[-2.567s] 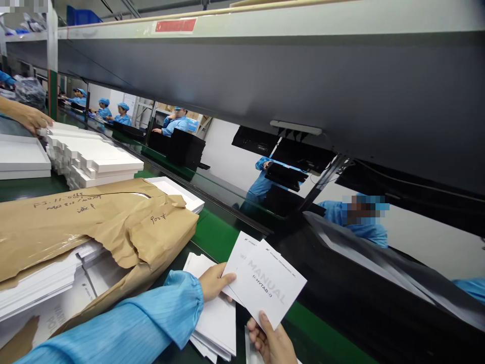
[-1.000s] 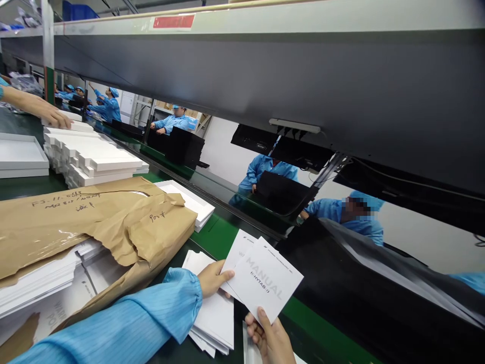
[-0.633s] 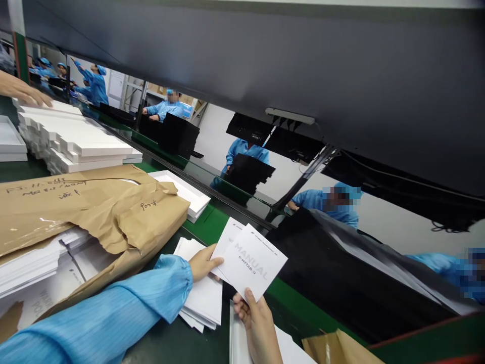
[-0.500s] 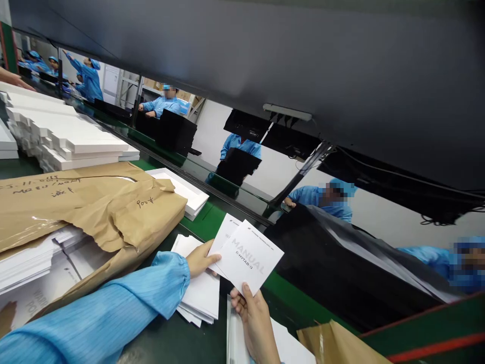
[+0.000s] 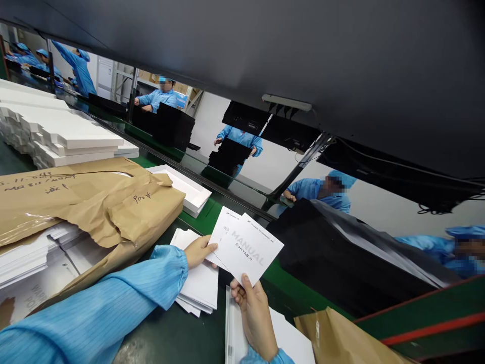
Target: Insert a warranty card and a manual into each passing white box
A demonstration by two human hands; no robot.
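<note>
Between thumb and fingers, my left hand [image 5: 199, 251] pinches a white warranty booklet [image 5: 222, 226] by its lower left side. My right hand [image 5: 253, 308] grips a white manual [image 5: 257, 245] at its bottom edge, print facing me. The manual overlaps the booklet's right part and hides most of its print. Just below my left hand lies a loose stack of white booklets [image 5: 195, 293] on the dark green table [image 5: 178, 336]. Under my right hand is another white stack [image 5: 290, 336], partly covered by the hand.
At left lies a torn brown paper package [image 5: 151, 202] with booklets inside. White boxes [image 5: 76, 131] are piled behind it, and an open white tray [image 5: 189, 189] sits near the conveyor. Another brown package [image 5: 333, 333] is at lower right. Co-workers in blue stand across the line.
The manual and the warranty booklet have come slightly closer together, with more overlap. Across the line, a co-worker's hands now show beside a black stack. The view has shifted slightly.
</note>
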